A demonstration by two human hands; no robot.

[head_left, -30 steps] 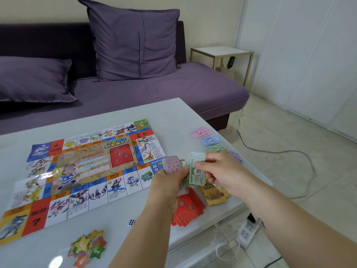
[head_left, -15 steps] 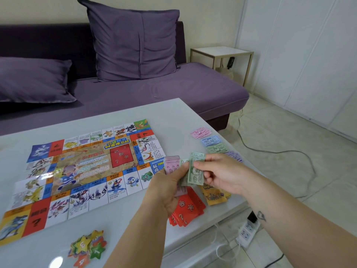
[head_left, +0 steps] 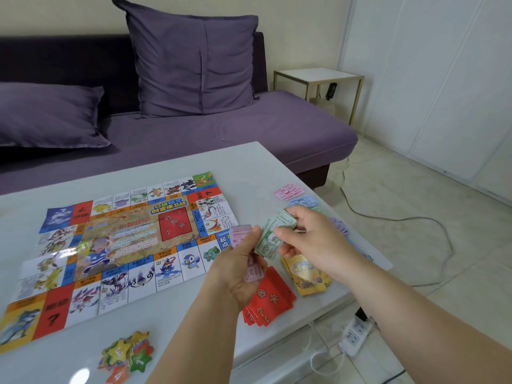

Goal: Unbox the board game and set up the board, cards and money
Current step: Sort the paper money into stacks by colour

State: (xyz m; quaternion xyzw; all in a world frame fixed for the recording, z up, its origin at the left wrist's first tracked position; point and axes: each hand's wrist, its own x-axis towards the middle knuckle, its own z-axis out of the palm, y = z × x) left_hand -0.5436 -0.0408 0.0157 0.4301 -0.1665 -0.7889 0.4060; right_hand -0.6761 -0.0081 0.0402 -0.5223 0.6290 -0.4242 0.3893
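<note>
Nearest, star tokens [head_left: 127, 356] lie on the bench [head_left: 249, 167], with the fanned red cards [head_left: 270, 300] just past them. Above those, the left hand [head_left: 238, 270] grips a pink banknote bundle [head_left: 240, 234] while the right hand [head_left: 315, 239] pinches a few green banknotes [head_left: 273, 234]. To sort well, I would slide the green ones free together, the left thumb holding the pink back, then lay them squarely on their own pile. Yellow cards [head_left: 304, 275] sit beside the red; the board [head_left: 119, 245] lies unfolded to the left. No box or tray shows: a pink pile [head_left: 288, 191], a blue pile [head_left: 303, 202] and a purple pile [head_left: 339, 225] lie loose near the far-right edge.
</note>
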